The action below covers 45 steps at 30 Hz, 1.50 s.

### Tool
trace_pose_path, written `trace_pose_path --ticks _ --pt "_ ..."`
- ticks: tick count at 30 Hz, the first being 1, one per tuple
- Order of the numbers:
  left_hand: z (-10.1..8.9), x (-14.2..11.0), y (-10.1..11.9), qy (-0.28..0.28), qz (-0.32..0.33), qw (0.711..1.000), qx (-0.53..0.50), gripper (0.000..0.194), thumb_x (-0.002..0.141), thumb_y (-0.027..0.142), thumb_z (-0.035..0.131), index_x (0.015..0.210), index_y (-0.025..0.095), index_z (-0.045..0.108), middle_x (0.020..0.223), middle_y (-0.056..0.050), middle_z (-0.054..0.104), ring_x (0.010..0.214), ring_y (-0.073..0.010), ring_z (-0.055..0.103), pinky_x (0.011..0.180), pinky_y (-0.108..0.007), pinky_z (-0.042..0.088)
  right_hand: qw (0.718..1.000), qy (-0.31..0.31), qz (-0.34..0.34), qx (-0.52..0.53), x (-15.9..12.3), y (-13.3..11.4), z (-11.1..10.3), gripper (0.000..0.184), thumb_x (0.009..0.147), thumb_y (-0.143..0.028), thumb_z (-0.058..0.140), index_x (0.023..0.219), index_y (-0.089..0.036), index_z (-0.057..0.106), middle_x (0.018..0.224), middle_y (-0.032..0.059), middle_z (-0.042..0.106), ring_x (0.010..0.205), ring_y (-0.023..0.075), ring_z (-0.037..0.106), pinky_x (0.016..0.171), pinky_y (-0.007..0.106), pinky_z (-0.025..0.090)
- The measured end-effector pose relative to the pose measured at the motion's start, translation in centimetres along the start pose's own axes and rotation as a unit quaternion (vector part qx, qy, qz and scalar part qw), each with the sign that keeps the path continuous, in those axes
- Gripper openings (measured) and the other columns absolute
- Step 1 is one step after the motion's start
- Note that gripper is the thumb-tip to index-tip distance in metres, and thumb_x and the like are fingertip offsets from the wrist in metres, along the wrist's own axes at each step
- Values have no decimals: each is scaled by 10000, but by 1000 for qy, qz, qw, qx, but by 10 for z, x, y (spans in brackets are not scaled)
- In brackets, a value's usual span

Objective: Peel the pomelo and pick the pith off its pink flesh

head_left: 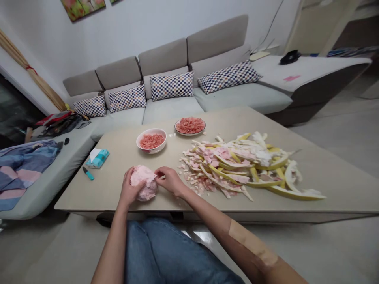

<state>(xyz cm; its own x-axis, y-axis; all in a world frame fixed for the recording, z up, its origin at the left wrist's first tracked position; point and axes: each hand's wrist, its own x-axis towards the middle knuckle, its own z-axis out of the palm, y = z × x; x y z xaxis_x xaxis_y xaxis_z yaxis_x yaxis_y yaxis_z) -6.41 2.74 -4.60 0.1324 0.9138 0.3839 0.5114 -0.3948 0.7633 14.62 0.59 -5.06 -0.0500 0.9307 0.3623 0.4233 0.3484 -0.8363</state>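
Observation:
A peeled pomelo (143, 183), round and covered in pale pink pith, rests near the front edge of the table. My left hand (130, 187) is wrapped around its left side, thumb across the front. On the right side, my right hand (170, 180) pinches at the pith with thumb and fingertips; whether a loose bit is between them is too small to tell. Behind the fruit stands a white bowl (151, 150) filled with pink pomelo pulp. A dark-rimmed plate (189, 134) farther back also carries pulp.
A large heap of yellow-green pomelo peel (237, 165) and pith scraps spreads over the table (296, 142) to the right. At left lie a blue tissue pack (99, 159) and a small teal-handled knife (88, 173). A grey sofa (166, 110) stands behind the table.

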Motion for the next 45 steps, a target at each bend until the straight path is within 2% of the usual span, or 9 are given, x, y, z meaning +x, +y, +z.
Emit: trace_pose_path --ticks 4,9,14,18,24,28,32,39,45 --pt "-1 0 -3 1 -10 1000 -9 709 718 425 740 1332 192 472 1373 -134 489 1302 -272 465 1132 -459 342 998 12 -3 -69 -4 -6 3 227 777 -122 657 997 -136 710 957 80 687 746 127 634 721 227 485" --pt "-1 2 -2 -1 -15 1000 -8 709 710 414 748 1335 208 483 1370 -123 493 1299 -272 471 1129 -456 348 990 4 -1 -141 5 -9 5 121 781 -115 633 842 -130 737 820 83 709 768 169 627 728 250 451" --pt "-2 3 0 0 -24 1000 -5 710 700 403 752 1329 205 493 1356 -122 501 1290 -274 477 1127 -457 350 990 47 133 -7 14 -3 7 83 754 -145 665 762 -135 747 721 64 733 691 166 650 648 231 439" --pt "-2 2 -3 0 -25 1000 -15 712 697 406 751 1328 203 491 1360 -121 501 1295 -275 472 1130 -458 345 975 21 202 85 13 2 5 162 819 -217 628 812 -110 750 703 68 744 645 170 678 555 214 452" --pt "-3 2 -6 -2 -37 999 -33 743 694 430 751 1343 197 475 1384 -131 481 1310 -279 454 1141 -459 326 995 -28 87 40 2 -6 -4 180 812 -247 666 929 -151 762 865 63 769 726 149 680 660 203 459" --pt "-5 2 -5 -11 -32 999 -25 746 694 430 757 1349 210 475 1383 -123 484 1308 -278 460 1138 -457 330 994 -68 29 -81 5 -16 -6 168 805 -139 602 760 -143 764 738 65 749 658 133 626 599 201 375" --pt "-5 3 -5 -17 -36 999 -23 747 694 428 760 1351 212 477 1387 -123 486 1310 -279 461 1136 -454 334 990 -58 39 -122 14 -12 -5 153 752 -100 616 743 -138 764 694 62 735 613 124 593 574 211 340" --pt "-4 1 -5 -13 -42 998 -38 751 692 434 754 1350 208 473 1398 -127 477 1320 -277 452 1142 -451 325 983 -57 164 56 21 10 -8 166 785 -222 641 695 -123 739 581 1 684 560 109 594 510 174 372" --pt "-5 0 -7 -7 -48 998 -50 755 677 425 758 1343 204 480 1390 -126 484 1314 -282 461 1140 -451 328 996 -51 77 21 12 3 -10 247 815 -281 676 1030 -185 751 866 43 765 742 148 679 669 207 473"
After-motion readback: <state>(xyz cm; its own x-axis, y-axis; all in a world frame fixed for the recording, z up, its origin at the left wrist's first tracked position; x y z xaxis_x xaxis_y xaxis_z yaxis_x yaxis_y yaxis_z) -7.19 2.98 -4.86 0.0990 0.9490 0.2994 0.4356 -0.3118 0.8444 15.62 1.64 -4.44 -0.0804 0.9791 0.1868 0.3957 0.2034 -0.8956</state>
